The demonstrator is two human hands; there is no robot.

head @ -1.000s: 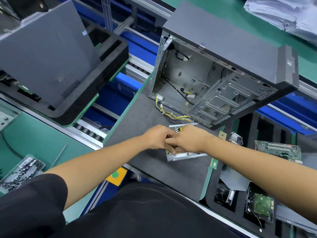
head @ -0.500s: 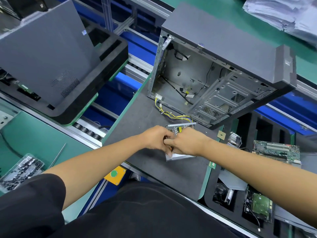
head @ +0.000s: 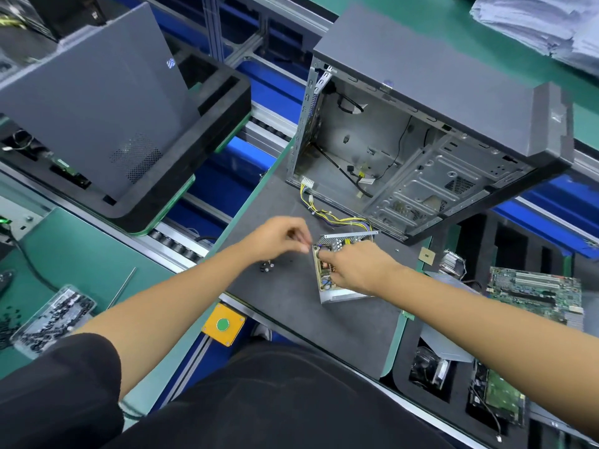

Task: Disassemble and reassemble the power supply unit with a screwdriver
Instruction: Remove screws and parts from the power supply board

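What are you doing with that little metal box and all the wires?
A person is taking apart a power supply unit on a dark grey mat. It lies open, its insides showing. The right hand reaches into it, while the left hand hovers beside it with curled fingers, maybe pinching something tiny. Yellow wires run from the unit toward an empty computer case behind. No screwdriver is in either hand.

Motherboard (head: 536, 294) right; screw box (head: 52, 319) left.
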